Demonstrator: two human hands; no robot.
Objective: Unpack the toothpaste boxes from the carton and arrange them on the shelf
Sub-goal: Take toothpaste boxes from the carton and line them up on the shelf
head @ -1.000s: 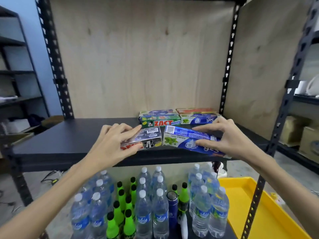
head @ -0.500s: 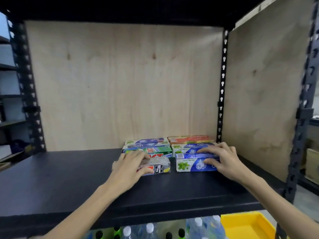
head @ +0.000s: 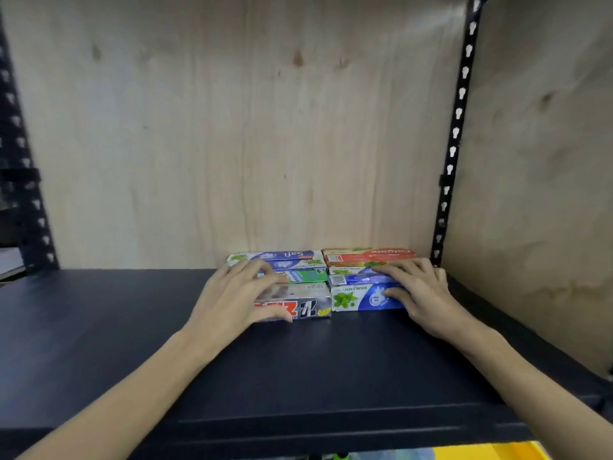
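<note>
Toothpaste boxes on shelf, against back panel: two side-by-side columns, stacked behind, single in front.

Legible markings, all inverted to the camera. "Safi" on the blue-and-white box, beyond the left hand. "Colgate" on the red box, beyond the right hand. "DOUBLE MINT" on the blue box under the right fingers. Red lettering on the silver box under the left hand is partly covered and unreadable.
</note>
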